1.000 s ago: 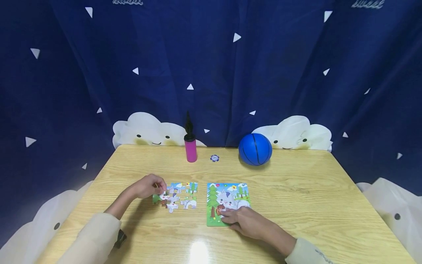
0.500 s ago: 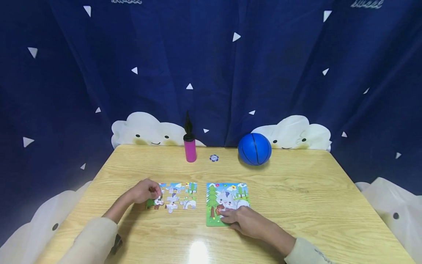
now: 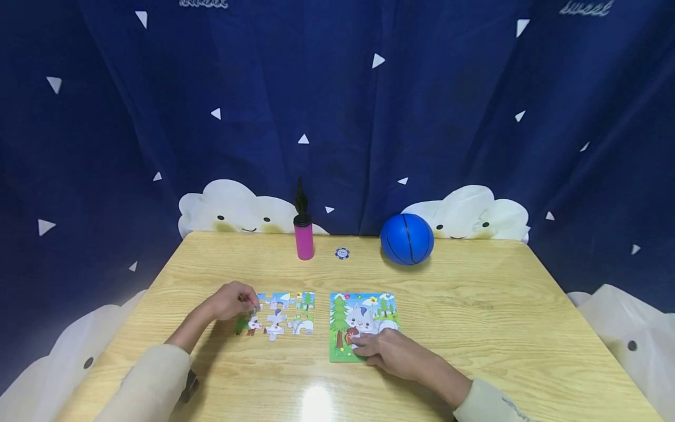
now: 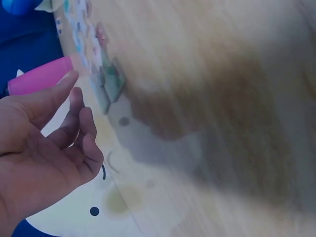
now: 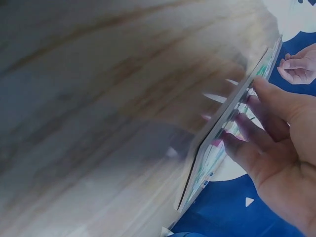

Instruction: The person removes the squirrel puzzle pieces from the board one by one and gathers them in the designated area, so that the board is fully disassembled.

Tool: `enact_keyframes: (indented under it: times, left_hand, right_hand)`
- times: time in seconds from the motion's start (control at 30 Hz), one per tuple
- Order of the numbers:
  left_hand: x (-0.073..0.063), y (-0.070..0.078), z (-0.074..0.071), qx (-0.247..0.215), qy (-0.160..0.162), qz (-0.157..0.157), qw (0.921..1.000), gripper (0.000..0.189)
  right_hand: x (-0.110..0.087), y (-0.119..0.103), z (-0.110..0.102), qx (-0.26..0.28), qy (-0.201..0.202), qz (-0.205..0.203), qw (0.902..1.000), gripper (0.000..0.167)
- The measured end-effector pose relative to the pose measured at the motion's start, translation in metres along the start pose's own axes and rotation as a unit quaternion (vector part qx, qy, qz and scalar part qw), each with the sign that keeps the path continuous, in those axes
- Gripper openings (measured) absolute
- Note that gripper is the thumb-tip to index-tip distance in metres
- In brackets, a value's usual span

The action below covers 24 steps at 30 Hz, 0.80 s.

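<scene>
Several jigsaw pieces [image 3: 275,324] lie in spaced rows on the wooden table, left of a square picture board [image 3: 337,351] showing a grey cartoon animal among trees. Just above the leftmost piece [image 3: 254,323], with the animal's face and green on it, is my left hand [image 3: 232,300]. In the left wrist view its fingers are loosely bent, with a gap between thumb and forefinger and nothing held. My right hand [image 3: 392,351] rests its fingertips on the lower part of the board and hides its lower right corner. The right wrist view shows these fingertips [image 5: 228,138] against the board's face.
Behind the pieces stands a pink hand pump [image 3: 304,240] with a black top. A round blue-and-white chip [image 3: 342,253] lies to its right, then a blue ball [image 3: 407,239]. A dark blue curtain [image 3: 337,117] hangs beyond the table's back edge.
My left hand has moved the face piece leftward, apart from the neighbouring piece, then let go and lifted slightly off it. My right hand has stayed on the board.
</scene>
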<state>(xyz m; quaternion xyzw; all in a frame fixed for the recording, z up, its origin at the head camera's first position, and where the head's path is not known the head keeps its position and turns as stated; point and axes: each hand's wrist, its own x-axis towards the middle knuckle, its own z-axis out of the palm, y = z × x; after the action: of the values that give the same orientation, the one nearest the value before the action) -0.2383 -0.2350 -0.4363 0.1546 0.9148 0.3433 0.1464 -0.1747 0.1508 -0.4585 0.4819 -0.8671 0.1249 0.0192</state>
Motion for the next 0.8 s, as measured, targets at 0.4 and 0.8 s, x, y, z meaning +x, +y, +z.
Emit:
enact_keyframes:
  times: [0.4, 0.8]
  left_hand:
    - [0.015, 0.023, 0.003, -0.008, 0.002, 0.025, 0.9996, 0.009]
    - [0.053, 0.076, 0.023, -0.028, -0.013, 0.081, 0.9962, 0.012]
  right_hand:
    - [0.002, 0.004, -0.010, 0.105, -0.015, 0.018, 0.9942, 0.029]
    - [-0.021, 0.020, -0.021, 0.114, -0.020, 0.103, 0.9880, 0.039]
